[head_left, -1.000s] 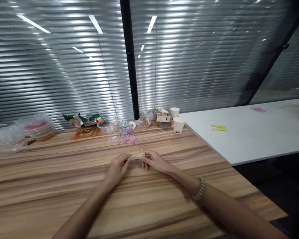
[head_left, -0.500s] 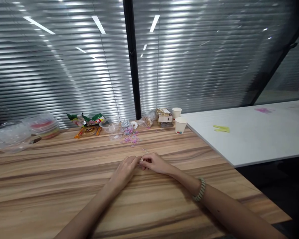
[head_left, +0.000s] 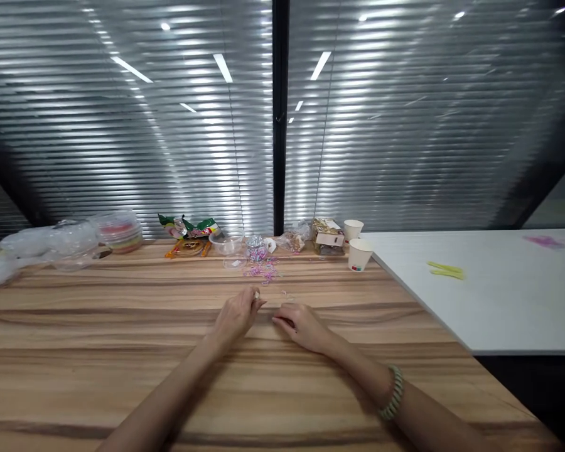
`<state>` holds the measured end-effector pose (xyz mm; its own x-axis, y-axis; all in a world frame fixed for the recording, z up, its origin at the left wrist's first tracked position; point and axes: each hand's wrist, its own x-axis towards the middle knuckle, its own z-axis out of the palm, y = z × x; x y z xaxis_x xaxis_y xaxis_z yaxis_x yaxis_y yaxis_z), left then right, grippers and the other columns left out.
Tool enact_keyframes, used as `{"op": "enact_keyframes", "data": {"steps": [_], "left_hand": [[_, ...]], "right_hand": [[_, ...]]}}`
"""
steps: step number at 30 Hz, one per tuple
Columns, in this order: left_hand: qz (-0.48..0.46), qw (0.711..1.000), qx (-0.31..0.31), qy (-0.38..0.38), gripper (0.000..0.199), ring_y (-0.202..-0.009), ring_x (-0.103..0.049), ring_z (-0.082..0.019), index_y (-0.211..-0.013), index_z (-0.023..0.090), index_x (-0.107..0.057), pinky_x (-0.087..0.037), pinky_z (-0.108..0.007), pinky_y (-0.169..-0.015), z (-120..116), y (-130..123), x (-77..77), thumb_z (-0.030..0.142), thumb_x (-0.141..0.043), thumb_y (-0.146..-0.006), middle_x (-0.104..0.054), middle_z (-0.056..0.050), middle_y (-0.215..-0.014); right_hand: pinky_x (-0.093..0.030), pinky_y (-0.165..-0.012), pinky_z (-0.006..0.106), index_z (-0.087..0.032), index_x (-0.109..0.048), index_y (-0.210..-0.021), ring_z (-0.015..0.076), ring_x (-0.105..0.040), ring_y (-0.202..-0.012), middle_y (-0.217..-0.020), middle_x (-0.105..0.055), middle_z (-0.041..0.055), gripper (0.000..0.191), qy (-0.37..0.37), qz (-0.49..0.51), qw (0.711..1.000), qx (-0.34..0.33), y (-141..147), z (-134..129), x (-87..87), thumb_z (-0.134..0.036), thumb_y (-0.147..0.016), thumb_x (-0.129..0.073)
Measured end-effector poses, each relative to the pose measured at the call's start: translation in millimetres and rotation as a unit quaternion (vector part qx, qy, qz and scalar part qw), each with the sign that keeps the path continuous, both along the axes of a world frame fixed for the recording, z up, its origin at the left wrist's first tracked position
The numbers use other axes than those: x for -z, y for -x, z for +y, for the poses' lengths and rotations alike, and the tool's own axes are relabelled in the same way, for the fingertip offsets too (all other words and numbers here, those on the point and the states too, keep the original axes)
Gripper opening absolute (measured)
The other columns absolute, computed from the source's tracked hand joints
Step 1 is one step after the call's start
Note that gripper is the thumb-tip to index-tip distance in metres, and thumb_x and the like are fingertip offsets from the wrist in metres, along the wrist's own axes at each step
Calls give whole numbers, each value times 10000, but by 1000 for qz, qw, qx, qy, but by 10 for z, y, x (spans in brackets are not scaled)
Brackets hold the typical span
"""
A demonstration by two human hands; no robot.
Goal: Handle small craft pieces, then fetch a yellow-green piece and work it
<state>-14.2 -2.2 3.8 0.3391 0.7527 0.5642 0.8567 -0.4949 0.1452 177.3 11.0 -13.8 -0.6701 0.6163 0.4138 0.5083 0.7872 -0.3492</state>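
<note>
Left hand [head_left: 236, 315] near right hand [head_left: 305, 328], small pieces [head_left: 262, 271] beyond, blinds [head_left: 198, 157] behind

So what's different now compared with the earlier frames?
The left hand, holding a small pale piece, has moved left and slightly forward, parting from the right hand; whether the right still holds anything is hidden. The camera view turned. The paper cups and pink pieces stayed put.
</note>
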Motion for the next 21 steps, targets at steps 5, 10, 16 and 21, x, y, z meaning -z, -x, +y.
{"op": "enact_keyframes", "data": {"steps": [5,10,16,21], "left_hand": [[0,999,3,36,276,-560,-519,-140,-780,178,-438,-339,-233,-530,62,67,58,286,-210,-894,-541,-28,-645],[-2,996,5,93,256,-570,-507,-130,-751,183,-452,-325,-223,-554,123,58,116,239,-238,-880,-531,-18,-633],[11,994,29,104,212,-645,-532,-132,-754,191,-486,-327,-212,-582,121,76,86,186,-297,-851,-577,-23,-700],[42,991,32,120,207,-691,-565,-141,-774,196,-501,-344,-209,-597,130,119,94,167,-308,-844,-616,-29,-747]], "right_hand": [[-349,-622,215,-166,-582,-805,128,-527,-683,-769,-613,33,225,-25,-27,999,-8,5,-24,-11,-223,-876,-376],[-355,-653,219,-163,-588,-829,137,-545,-725,-797,-626,38,211,-22,-38,999,-17,4,10,-2,-213,-865,-386],[-355,-651,222,-162,-595,-816,138,-555,-722,-806,-641,44,234,-13,-37,999,-11,9,19,-1,-221,-871,-376],[-357,-647,230,-156,-584,-824,142,-558,-713,-803,-640,48,229,-46,-53,997,-5,15,-7,15,-222,-871,-370]]}}
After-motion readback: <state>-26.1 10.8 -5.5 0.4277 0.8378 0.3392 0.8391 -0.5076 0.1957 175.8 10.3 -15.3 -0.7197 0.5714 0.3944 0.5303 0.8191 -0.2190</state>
